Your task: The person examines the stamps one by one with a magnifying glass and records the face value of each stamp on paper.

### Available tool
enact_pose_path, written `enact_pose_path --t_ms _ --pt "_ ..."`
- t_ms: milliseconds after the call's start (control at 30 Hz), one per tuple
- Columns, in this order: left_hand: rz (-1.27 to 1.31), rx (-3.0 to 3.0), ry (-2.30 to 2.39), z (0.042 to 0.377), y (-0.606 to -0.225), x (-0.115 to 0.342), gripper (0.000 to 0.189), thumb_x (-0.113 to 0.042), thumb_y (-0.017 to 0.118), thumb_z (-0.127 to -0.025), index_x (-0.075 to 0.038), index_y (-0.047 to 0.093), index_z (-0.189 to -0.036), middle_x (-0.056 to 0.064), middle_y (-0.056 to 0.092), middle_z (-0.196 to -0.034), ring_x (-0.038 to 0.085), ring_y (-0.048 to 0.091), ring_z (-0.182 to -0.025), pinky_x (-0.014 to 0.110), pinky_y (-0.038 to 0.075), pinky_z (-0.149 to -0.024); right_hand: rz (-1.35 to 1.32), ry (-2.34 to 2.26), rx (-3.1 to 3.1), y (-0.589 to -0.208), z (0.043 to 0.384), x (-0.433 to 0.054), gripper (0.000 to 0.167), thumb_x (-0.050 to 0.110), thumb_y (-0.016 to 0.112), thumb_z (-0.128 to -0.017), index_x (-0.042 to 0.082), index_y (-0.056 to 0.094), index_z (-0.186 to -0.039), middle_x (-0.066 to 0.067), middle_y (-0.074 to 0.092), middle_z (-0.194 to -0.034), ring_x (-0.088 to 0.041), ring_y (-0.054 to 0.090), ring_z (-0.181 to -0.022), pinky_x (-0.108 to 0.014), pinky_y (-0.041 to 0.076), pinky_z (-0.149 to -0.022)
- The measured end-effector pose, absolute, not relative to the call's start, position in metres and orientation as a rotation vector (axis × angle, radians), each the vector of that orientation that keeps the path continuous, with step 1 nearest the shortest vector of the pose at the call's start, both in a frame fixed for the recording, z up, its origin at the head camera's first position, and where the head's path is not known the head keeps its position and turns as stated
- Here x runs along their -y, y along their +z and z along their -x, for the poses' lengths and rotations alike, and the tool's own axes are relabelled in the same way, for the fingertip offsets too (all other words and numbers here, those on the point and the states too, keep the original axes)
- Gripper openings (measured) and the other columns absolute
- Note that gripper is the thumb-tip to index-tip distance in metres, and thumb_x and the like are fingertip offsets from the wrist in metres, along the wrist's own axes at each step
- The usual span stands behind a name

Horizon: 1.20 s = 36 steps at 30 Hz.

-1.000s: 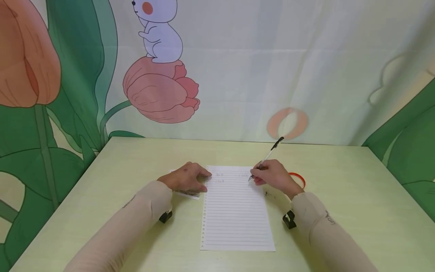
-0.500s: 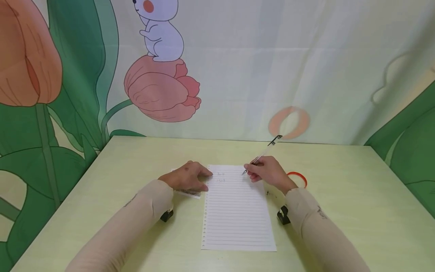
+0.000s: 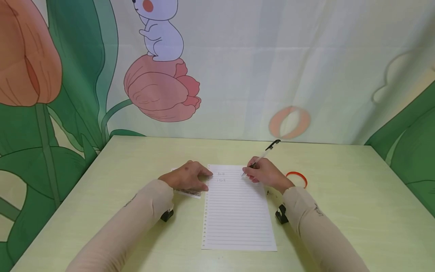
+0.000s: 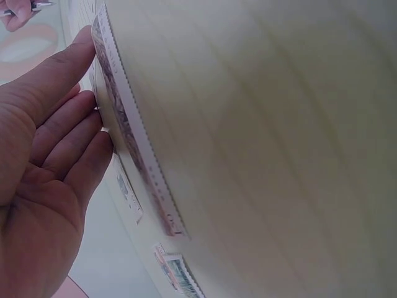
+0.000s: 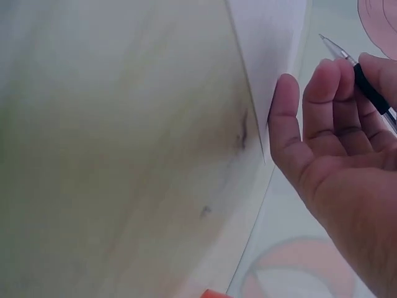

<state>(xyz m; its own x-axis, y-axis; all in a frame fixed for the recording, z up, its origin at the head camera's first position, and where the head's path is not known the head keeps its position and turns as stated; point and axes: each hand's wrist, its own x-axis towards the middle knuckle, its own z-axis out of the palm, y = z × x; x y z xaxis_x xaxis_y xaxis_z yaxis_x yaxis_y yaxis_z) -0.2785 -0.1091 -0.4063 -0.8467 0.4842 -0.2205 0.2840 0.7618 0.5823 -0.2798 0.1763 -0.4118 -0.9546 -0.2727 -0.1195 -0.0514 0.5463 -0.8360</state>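
A lined, hole-punched sheet of paper point(image 3: 238, 215) lies on the table, with small faint handwriting point(image 3: 221, 180) near its top left. My left hand point(image 3: 187, 176) rests at the sheet's left edge, fingers extended. Partly under that hand is a stamp-like printed strip with perforated edges point(image 4: 127, 127), and smaller stamps point(image 4: 128, 192) lie beyond it in the left wrist view. My right hand point(image 3: 266, 173) pinches a clear pen with a black grip and black clip point(image 5: 370, 90). Its tip points at the upper right of the sheet; whether it touches, I cannot tell.
A red ring-shaped object point(image 3: 305, 181) lies right of the right hand, partly hidden by it. Dark marks point(image 5: 243, 130) show on the table point(image 3: 357, 211) beside the sheet. A patterned curtain point(image 3: 231, 75) stands behind the table's far edge.
My right hand has moved slightly left and up the sheet with the pen, then stayed nearly in place while the pen tilted a little. The left hand has stayed put.
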Motion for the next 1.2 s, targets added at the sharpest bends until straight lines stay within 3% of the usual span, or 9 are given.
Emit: enact_pose_path --t_ms 1200 --pt "-0.574 -2.602 0.78 0.279 -0.4048 0.1073 0.049 -0.016 0.084 -0.082 -0.013 0.069 -0.129 0.003 0.061 -0.136 0.02 0.05 -0.13 0.039 0.038 -0.11 0.47 -1.143 -2.665 -0.4128 0.2771 -0.1793 0.017 0.019 0.066 -0.097 0.006 0.061 -0.087 -0.003 0.059 -0.065 -0.012 0.05 -0.061 -0.025 0.041 -0.061"
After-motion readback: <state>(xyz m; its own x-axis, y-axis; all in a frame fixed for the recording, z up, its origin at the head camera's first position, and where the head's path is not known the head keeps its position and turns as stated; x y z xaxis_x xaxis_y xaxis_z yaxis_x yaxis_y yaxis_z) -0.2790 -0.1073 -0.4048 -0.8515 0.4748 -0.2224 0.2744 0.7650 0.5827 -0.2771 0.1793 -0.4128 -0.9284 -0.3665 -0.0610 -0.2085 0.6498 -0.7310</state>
